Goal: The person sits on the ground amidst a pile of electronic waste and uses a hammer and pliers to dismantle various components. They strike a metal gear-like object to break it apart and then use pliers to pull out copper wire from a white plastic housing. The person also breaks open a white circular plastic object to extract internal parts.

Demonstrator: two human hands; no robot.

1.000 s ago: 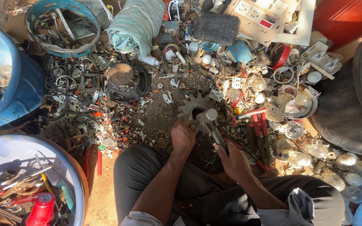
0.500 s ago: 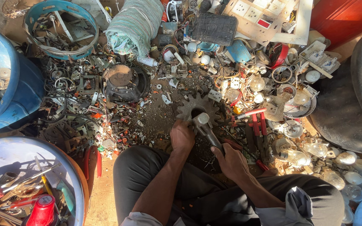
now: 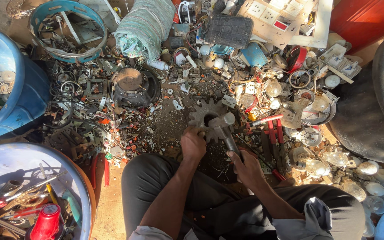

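i am gripping the hammer (image 3: 226, 131) with my right hand (image 3: 248, 168), fingers curled tight round the lower end of its handle. the handle's long axis is running from my fist at lower right of centre up and to the left, ending in the pale metal head, which is lying just over the toothed gear (image 3: 207, 119) in the middle of the frame. so the gear is sitting up and left of my right fingers, along the same line as the handle.

my left hand (image 3: 193, 144) is the nearer one to the gear: it is closed in a loose fist right at the gear's lower left edge, and i cannot tell whether the fingers are pinching something small there or only pressing on the rim.

the gear is looking dull grey and rusty, a thick round wheel with blunt teeth all round and a dark hole in its middle, lying flat on the dirt among scattered scrap. the red-handled cutters (image 3: 272, 133) are lying just right of the hammer.
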